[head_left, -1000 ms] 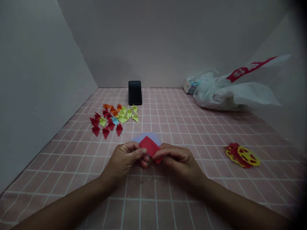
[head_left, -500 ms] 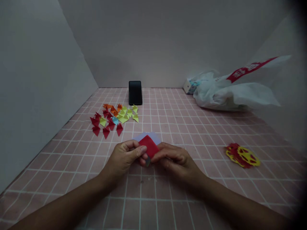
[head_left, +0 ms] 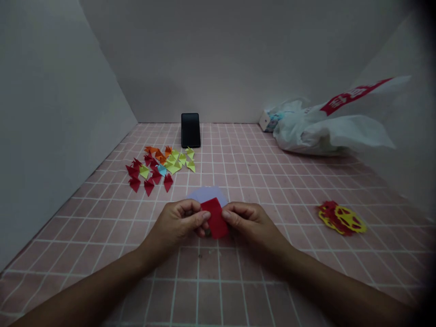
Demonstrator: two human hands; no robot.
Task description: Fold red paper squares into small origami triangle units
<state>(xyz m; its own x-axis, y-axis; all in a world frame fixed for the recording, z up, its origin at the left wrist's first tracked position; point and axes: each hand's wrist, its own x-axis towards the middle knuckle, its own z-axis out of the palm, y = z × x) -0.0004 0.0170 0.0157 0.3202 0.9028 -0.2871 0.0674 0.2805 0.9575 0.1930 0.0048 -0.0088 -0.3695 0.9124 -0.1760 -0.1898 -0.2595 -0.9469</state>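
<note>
A small folded red paper (head_left: pixel 215 221) is held up between my two hands near the middle of the table. My left hand (head_left: pixel 182 221) is closed, pinching its left edge between thumb and fingers. On the opposite edge, the thumb and fingers of my right hand (head_left: pixel 247 222) grip it too. Just behind the red piece lies a pale lilac paper (head_left: pixel 206 193), partly covered by my hands. Farther left sits a group of small folded paper birds (head_left: pixel 161 168) in red, orange, yellow and one blue.
A black phone (head_left: pixel 190 130) leans near the back wall. At the back right lie a white plastic bag (head_left: pixel 316 134) with red print and a small box (head_left: pixel 266 121). Red and yellow cut-out shapes (head_left: pixel 342 219) are heaped at the right. A grid-patterned pink cloth (head_left: pixel 272 181) covers the table.
The red paper has turned from a diamond position to a more upright rectangle. My right thumb has come round onto its front. My left hand keeps its pinch.
</note>
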